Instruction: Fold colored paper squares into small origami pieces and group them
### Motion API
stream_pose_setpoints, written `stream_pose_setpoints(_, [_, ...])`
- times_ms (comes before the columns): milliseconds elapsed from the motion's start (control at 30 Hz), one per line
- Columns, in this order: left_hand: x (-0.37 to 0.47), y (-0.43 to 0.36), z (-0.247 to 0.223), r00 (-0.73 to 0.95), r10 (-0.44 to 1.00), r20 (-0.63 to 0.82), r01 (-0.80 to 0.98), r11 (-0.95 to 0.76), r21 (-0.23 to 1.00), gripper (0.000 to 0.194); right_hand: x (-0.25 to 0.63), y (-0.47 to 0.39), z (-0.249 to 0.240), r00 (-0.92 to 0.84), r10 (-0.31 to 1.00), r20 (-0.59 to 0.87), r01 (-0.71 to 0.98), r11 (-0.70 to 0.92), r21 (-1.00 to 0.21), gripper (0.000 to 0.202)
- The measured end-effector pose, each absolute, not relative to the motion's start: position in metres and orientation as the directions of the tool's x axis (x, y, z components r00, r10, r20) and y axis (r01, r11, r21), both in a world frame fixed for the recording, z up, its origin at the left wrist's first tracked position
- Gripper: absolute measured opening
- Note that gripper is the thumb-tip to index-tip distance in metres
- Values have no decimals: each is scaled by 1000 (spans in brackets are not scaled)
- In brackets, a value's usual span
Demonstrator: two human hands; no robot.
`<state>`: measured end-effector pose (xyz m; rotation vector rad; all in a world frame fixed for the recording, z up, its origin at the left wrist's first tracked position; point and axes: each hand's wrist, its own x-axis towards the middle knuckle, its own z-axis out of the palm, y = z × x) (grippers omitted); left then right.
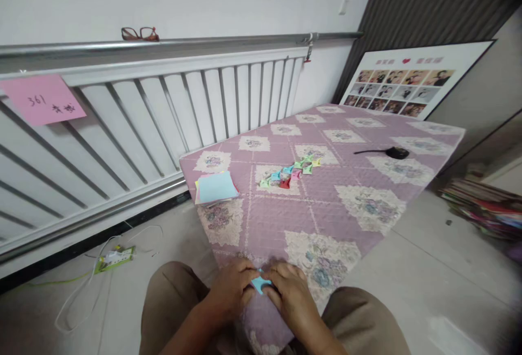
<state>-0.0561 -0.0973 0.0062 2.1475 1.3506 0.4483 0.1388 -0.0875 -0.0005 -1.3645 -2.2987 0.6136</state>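
Observation:
Close to my body, at the near corner of the cloth-covered table (277,219), a small light-blue folded paper (260,283) is held between both hands. My left hand (233,284) pinches its left side with thumb and fingers. On the opposite side, my right hand (291,290) grips it the same way. Part of the paper is hidden behind the fingertips. Farther up the table lie several small folded paper pieces (285,182) in green, blue, red, pink and yellow. A stack of square coloured paper (218,187), light blue on top, rests at the left edge.
A black object with a thin handle or cord (397,152) lies at the table's right. Beyond the left edge stand a white radiator (196,105) and a pipe carrying glasses (140,34). A power strip (116,259) with cables is on the floor. A photo board (420,80) leans behind.

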Motion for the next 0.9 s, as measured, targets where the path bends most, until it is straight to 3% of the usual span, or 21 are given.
stream_pose_setpoints(533, [-55, -89, -5, 463, 886, 32, 763, -416, 495, 21, 132, -93, 9, -365, 925, 105, 740, 357, -570, 27])
stream_pose_setpoints(900, [-60, -90, 0, 500, 864, 58, 690, -438, 576, 36, 133, -98, 7, -389, 899, 199, 725, 432, -536, 17])
